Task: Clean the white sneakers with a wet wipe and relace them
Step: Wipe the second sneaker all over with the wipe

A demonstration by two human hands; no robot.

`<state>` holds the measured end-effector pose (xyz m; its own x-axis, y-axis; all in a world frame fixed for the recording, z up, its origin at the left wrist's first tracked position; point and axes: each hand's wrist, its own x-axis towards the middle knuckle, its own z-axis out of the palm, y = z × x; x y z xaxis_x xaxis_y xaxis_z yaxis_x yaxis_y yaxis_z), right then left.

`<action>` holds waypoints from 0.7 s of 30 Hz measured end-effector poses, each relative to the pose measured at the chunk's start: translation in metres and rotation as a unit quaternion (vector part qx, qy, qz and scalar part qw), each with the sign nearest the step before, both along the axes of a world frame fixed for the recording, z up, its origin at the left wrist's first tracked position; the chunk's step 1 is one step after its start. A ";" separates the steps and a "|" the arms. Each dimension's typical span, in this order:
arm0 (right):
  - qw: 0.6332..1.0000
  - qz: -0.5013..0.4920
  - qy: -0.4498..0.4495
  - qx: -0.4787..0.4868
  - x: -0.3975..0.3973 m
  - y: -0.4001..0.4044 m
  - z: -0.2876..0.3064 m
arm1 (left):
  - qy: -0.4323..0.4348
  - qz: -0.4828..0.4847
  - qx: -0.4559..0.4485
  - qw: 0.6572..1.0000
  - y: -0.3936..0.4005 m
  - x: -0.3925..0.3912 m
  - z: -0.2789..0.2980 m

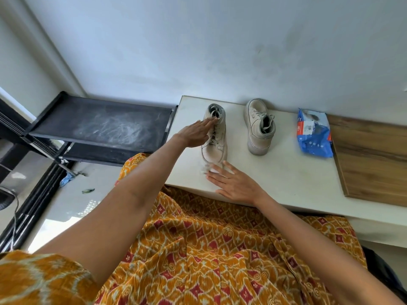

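Observation:
Two dirty white sneakers stand on a white table (286, 177). The left sneaker (217, 139) has its toe toward me and its laces threaded. My left hand (196, 133) lies with straight fingers against that shoe's left side, near the collar. My right hand (233, 183) is flat with spread fingers just in front of the shoe's toe, over a blurred pale bit that may be a wipe. The right sneaker (259, 126) stands apart, heel toward me, laces loose. A blue pack of wet wipes (312, 135) lies farther right.
A wooden board (374, 159) covers the table's right end. A black shoe rack (99, 126) stands left of the table against the wall. Small scraps lie on the pale floor (66, 201) below it. My orange patterned dress fills the foreground.

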<state>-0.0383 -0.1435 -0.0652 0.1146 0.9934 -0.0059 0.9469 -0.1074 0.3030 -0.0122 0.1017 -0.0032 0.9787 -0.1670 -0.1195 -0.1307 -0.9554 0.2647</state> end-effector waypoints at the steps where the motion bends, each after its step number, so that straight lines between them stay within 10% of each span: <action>1: 1.000 -0.009 -0.001 0.010 0.001 -0.009 -0.002 | -0.002 0.003 -0.005 1.000 0.000 0.000 0.000; 21: 0.892 -0.240 0.330 0.196 0.003 0.041 0.017 | -0.009 0.124 -0.068 0.990 -0.021 0.008 0.017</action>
<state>-0.0355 -0.1030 -0.0478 0.6266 0.7719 0.1074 0.7217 -0.5227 -0.4538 -0.0037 0.0807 0.0138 0.9934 0.0645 -0.0949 0.0969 -0.9147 0.3925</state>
